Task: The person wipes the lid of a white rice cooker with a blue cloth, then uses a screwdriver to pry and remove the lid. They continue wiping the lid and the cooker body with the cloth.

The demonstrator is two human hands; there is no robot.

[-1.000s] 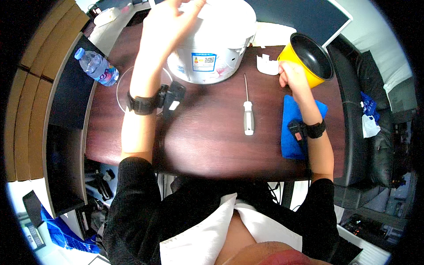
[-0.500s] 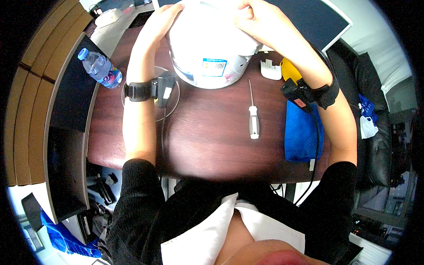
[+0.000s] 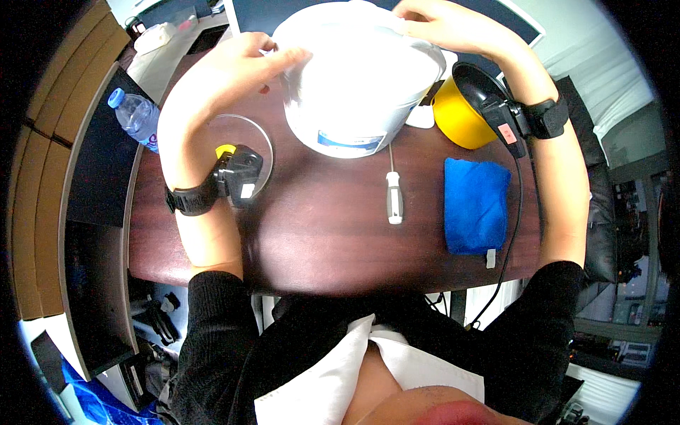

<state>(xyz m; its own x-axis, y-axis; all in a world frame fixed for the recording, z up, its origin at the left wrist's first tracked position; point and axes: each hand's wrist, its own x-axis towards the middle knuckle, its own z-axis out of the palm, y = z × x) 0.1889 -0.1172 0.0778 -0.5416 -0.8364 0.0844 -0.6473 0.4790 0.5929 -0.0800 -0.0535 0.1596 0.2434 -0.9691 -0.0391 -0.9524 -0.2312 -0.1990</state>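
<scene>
A big white rounded appliance [image 3: 350, 92], shaped like a rice cooker, is at the far middle of the table with a blue-and-white label facing me. My left hand [image 3: 262, 60] grips its left side, thumb laid on the white shell and fingers curled. On its upper right edge my right hand [image 3: 432, 21] holds on; the fingertips are partly hidden. A grey-and-white screwdriver [image 3: 394, 202] lies just in front, its shaft pointing at the appliance. Beside it on the right sits a small white plastic part [image 3: 421, 117], partly covered.
A yellow pot [image 3: 457, 117] with a black inside stands under my right forearm. Nearer lies a folded blue cloth [image 3: 476, 205]. At left are a round clear lid [image 3: 269, 145], partly behind my wrist device, and a water bottle [image 3: 134, 113]. A cable [image 3: 511, 244] trails from my right wrist.
The white appliance has turned and tilted, so its label faces differently. My left hand has come nearer and lower; my right hand has shifted right, uncovering the yellow pot.
</scene>
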